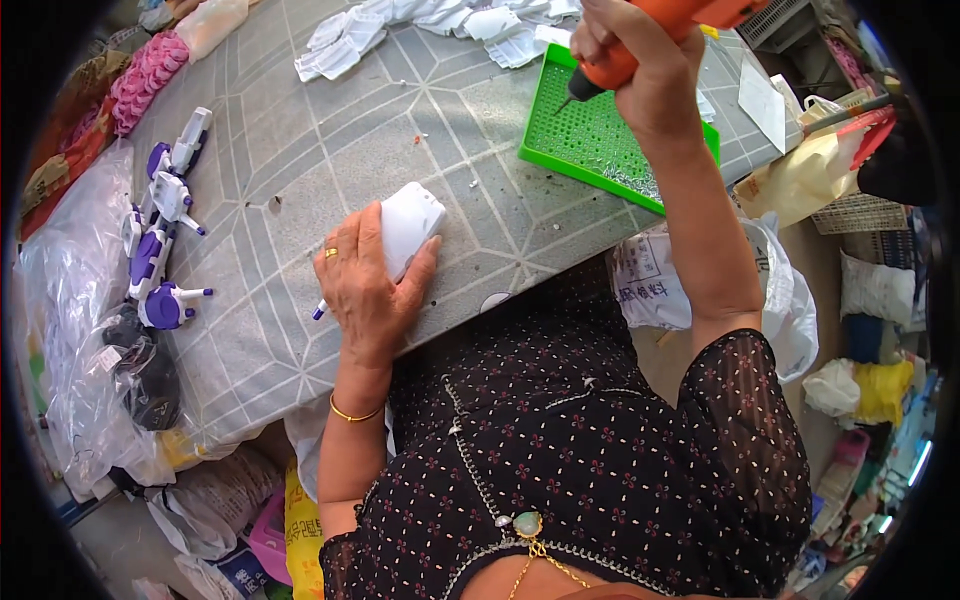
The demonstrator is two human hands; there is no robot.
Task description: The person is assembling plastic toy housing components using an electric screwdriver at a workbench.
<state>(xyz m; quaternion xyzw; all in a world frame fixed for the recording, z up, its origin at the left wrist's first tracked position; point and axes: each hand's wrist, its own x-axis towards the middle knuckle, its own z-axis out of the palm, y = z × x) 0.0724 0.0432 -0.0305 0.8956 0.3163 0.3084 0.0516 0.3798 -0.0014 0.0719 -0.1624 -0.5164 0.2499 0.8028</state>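
Pressing white part (410,225) under left hand (365,285) fingers (350,235)

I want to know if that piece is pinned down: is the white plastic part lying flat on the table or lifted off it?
Lying flat. The white plastic part rests on the grey table, with the left hand pressing on its near end.
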